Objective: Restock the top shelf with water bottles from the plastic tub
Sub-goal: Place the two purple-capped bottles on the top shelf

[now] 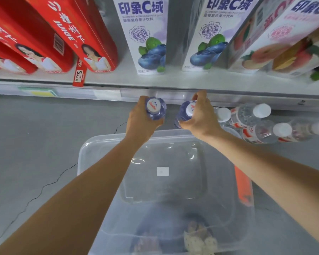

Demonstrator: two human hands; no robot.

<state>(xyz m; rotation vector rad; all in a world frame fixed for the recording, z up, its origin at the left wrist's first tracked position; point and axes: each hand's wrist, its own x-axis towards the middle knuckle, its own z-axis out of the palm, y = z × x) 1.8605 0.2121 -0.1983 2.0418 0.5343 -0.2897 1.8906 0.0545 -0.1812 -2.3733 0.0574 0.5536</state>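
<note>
While both arms reach out over the plastic tub (85, 153), each hand carries one bottle just short of the shelf (191, 81) edge.

1. Left hand (142, 120): fingers curled tight round the left water bottle (156, 108), which is blue-tinted with its cap facing the camera. It sits at 12 o'clock of the tub.
2. Right hand (201, 115): fingers and thumb clamped on the right water bottle (185, 112), same blue tint, cap tilted. It sits at 3 o'clock of item 1, near but apart.
3. Plastic tub: clear, on the grey floor (35, 144), with a white sticker (162, 171) on its base and an orange latch (243, 186) on its 3 o'clock side.
4. Shelf stock: red juice cartons (77, 34) at 10 o'clock, blueberry cartons (147, 43) at 12, peach cartons (284, 43) at 2.
5. Clear bottles (247, 115): white caps, clustered at 3 o'clock of the right hand, below the shelf edge.
6. Red price tag (79, 76): on the shelf lip, at 11 o'clock.
</note>
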